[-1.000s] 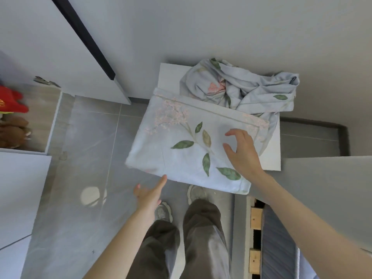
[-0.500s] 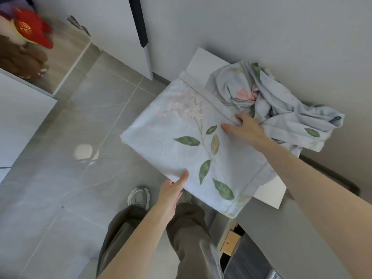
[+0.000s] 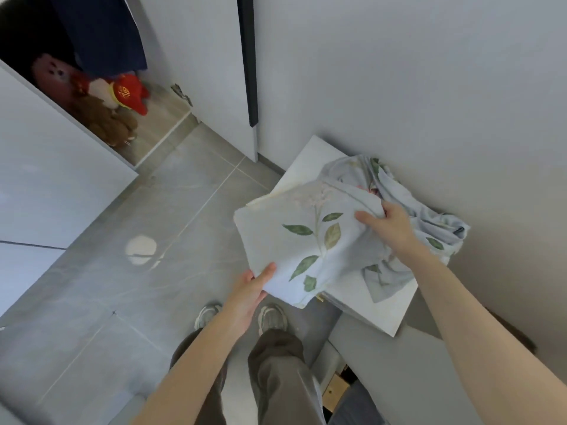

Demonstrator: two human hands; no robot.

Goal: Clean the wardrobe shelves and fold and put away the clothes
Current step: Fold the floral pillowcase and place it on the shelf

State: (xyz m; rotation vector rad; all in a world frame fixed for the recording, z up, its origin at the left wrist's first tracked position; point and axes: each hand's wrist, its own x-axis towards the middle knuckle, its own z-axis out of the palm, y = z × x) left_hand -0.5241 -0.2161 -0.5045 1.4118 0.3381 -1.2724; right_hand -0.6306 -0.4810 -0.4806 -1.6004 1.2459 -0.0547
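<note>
A folded pale blue cloth with a green leaf print (image 3: 310, 240) is lifted off the white stool (image 3: 386, 308). My left hand (image 3: 250, 291) holds its near edge, thumb on top and fingers underneath. My right hand (image 3: 385, 223) grips its far right edge, fingers curled into the fabric. Behind it a crumpled cloth of the same print (image 3: 411, 207) lies on the stool against the wall.
The open wardrobe at the upper left has a low wooden shelf (image 3: 159, 124) with plush toys (image 3: 104, 102) and a dark garment (image 3: 104, 32) hanging above. A white wardrobe door (image 3: 46, 179) stands open on the left. Grey tiled floor (image 3: 122, 286) lies between.
Both hands have taken hold of the folded cloth and lifted it off the stool. My view has swung left toward the open wardrobe.
</note>
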